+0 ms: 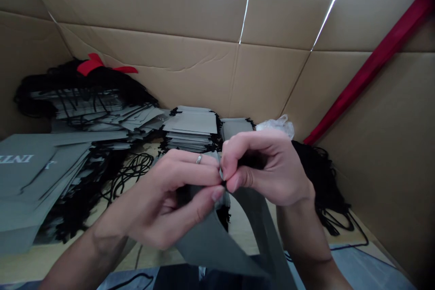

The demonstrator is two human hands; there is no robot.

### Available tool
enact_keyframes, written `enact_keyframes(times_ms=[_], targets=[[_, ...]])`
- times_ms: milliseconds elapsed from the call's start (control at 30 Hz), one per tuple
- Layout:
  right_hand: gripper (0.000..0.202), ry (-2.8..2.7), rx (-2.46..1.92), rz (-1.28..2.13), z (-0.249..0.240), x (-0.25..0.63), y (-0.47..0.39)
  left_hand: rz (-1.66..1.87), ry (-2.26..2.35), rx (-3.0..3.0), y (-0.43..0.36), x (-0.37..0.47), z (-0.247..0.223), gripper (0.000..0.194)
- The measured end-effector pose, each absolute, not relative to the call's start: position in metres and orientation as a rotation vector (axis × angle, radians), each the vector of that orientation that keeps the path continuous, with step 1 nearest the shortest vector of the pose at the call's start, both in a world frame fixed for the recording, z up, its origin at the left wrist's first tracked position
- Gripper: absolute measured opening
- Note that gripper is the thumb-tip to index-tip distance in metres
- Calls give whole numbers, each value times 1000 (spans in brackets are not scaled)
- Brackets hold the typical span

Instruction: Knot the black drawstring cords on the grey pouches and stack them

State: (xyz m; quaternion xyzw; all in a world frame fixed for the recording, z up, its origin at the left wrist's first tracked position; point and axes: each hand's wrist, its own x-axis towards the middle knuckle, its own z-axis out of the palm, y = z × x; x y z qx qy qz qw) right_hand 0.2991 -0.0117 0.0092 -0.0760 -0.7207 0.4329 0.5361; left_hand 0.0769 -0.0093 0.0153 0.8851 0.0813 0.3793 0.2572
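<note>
Both hands meet in the middle of the view. My left hand [183, 199], with a ring on one finger, is closed in a pinch at the upper edge of a grey paper bag [220, 244]. The bag hangs below the hands, bent open, its lower part reaching toward my lap. My right hand [261, 167] is pinched too, thumb and forefinger touching the left fingertips. A small dark bit of black cord [223, 183] shows between the fingertips; the fingers hide most of it.
Stacked grey bags with black cords [192, 127] stand behind the hands. More bags [30, 176] lie at left, near loose black cord [132, 170]. A black cord bundle [322, 186] and clear plastic bag [277, 126] are at right. Cardboard walls [152, 4] enclose the table.
</note>
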Motion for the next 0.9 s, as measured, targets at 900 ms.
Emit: enact_keyframes(times_ms=[900], targets=[[22,-1659,-166,978,8,294,-13,1162,236,2381,-14,83,14,21]])
